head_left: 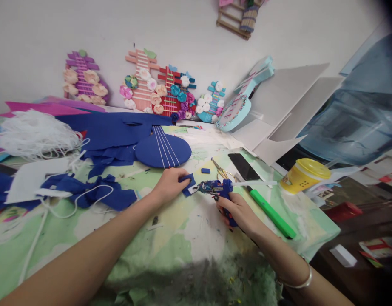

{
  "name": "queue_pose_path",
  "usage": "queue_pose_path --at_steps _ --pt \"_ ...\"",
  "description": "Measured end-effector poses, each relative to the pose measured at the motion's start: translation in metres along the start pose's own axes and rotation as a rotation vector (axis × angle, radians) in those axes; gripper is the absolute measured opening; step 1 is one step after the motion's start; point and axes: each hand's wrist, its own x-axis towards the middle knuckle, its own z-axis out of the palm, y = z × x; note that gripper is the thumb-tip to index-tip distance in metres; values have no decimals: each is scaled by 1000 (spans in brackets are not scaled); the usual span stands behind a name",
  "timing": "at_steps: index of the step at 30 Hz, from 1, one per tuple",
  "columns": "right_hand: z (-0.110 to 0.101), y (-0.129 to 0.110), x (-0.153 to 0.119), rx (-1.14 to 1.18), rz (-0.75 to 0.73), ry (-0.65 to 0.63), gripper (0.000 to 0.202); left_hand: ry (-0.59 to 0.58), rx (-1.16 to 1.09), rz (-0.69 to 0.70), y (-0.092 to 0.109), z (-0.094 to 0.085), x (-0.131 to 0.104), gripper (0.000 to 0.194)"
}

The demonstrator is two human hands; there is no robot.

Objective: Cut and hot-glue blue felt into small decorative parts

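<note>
My left hand (pixel 171 184) pinches a small blue fabric-covered piece (pixel 188 185) with a pale strip showing at its right end. In my right hand (pixel 236 209) is a blue glue gun (pixel 227 189), its nozzle pointing left at that pale strip; whether they touch is unclear. A white glue stick (pixel 255 183) sticks out of the gun's back. Just beyond my left hand lies a blue oval body (pixel 164 151) with white strings. A small blue rectangle (pixel 205 171) rests on the table between it and the gun.
Scissors (pixel 222 171), a black phone (pixel 243 166) and a green cutter (pixel 272 213) lie right of centre. A yellow tub (pixel 304 175) stands at the right edge. White cord (pixel 36 135) and blue fabric (pixel 113 195) cover the left. Decorated guitar shapes (pixel 141 80) lean against the wall.
</note>
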Motion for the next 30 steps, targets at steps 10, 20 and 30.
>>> queue_pose_path --at_steps 10,20,30 --pt "-8 -1 -4 -48 -7 41 27 1 13 3 0 0 -1 16" --pt "3 -2 -8 -15 -4 -52 22 -3 21 -2 -1 0 0 16" --pt "-7 -4 -8 -74 28 50 26 -10 11 -7 2 0 0 16"
